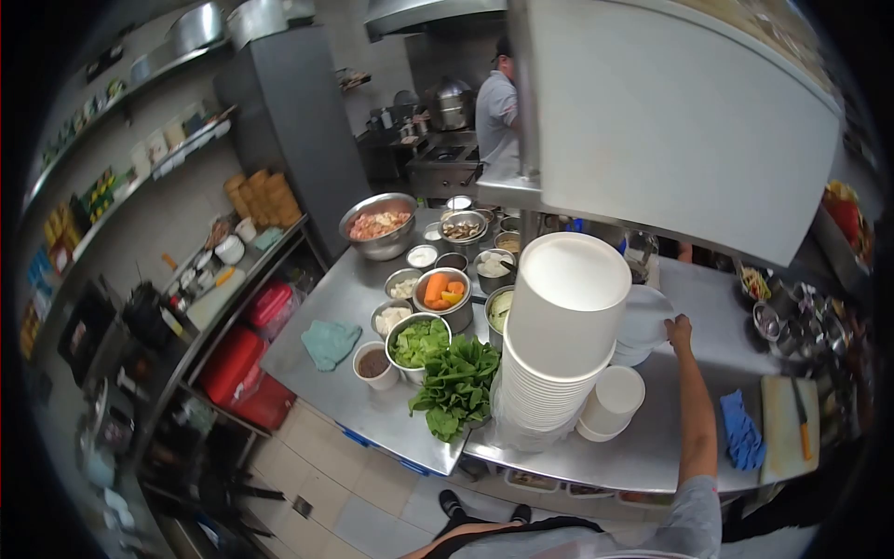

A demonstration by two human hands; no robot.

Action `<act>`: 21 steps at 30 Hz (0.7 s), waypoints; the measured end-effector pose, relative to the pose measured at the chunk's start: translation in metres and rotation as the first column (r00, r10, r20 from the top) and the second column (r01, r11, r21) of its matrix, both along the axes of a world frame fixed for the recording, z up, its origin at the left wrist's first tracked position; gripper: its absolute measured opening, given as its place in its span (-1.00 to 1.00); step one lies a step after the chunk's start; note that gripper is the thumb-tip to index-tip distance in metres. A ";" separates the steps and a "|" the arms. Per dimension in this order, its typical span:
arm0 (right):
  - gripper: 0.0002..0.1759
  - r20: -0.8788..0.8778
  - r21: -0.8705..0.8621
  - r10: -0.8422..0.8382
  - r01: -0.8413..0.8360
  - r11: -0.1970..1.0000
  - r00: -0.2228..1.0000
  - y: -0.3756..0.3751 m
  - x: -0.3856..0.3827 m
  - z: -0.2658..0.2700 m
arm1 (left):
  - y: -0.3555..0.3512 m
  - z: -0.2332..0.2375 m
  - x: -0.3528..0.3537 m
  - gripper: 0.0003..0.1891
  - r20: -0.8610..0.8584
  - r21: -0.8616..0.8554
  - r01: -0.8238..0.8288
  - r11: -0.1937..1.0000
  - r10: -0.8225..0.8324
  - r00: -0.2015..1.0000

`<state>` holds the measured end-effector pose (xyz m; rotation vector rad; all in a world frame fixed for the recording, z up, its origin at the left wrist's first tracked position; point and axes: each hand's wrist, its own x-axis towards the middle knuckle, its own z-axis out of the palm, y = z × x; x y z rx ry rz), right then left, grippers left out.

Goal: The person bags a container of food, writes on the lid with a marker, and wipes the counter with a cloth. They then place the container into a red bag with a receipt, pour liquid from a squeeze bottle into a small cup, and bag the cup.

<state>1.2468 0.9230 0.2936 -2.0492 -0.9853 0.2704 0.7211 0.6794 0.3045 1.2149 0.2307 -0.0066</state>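
Observation:
My right hand (680, 333) reaches over the steel counter, its fingers closed on the near right rim of a pale round lid (645, 312). The lid seems to top a small stack, partly hidden behind a tall column of nested white tubs (559, 373). This column stands upside down, with a plastic sleeve round its lower part. Beside its base sit a few smaller white tubs (616, 396), also upturned. My left hand is out of sight.
Left of the tubs are leafy greens (458, 384), cut lettuce (419, 343), carrots (441, 289) and a meat bowl (378, 225). At right lie a blue cloth (742, 430) and a knife (801, 419) on a cutting board (780, 452). A person (498, 112) stands by the stove.

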 end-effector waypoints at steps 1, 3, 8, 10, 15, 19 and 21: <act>-0.72 -0.037 0.072 -0.058 0.060 0.996 0.998 -0.001 -0.006 0.012 | -0.003 -0.003 0.000 -0.66 0.014 -0.005 -0.006 1.000 0.006 1.000; -0.71 -0.130 0.203 -0.150 0.174 0.964 0.980 -0.010 -0.028 0.036 | -0.010 -0.012 -0.001 -0.66 0.051 -0.014 -0.019 1.000 0.020 0.998; -0.53 -0.171 0.390 -0.106 0.166 0.906 0.980 -0.030 0.050 -0.008 | -0.032 -0.034 -0.010 -0.65 0.148 -0.052 -0.024 0.998 0.032 0.988; -0.49 -0.488 0.506 0.025 0.260 0.823 0.872 -0.071 0.047 0.005 | -0.039 -0.042 -0.017 -0.65 0.187 -0.053 -0.019 0.998 0.028 0.982; -0.44 -0.560 0.603 0.239 0.192 0.774 0.794 -0.216 -0.015 0.067 | -0.048 -0.056 -0.051 -0.64 0.270 -0.034 -0.001 0.999 0.010 0.963; -0.45 -0.352 0.609 0.067 0.174 0.773 0.934 -0.304 -0.160 0.142 | -0.039 -0.033 -0.101 -0.64 0.276 0.095 -0.020 0.995 -0.007 0.961; -0.47 -0.383 0.665 0.175 0.140 0.733 0.907 -0.325 -0.233 0.159 | -0.034 0.005 -0.138 -0.63 0.223 0.208 -0.036 0.977 -0.011 0.975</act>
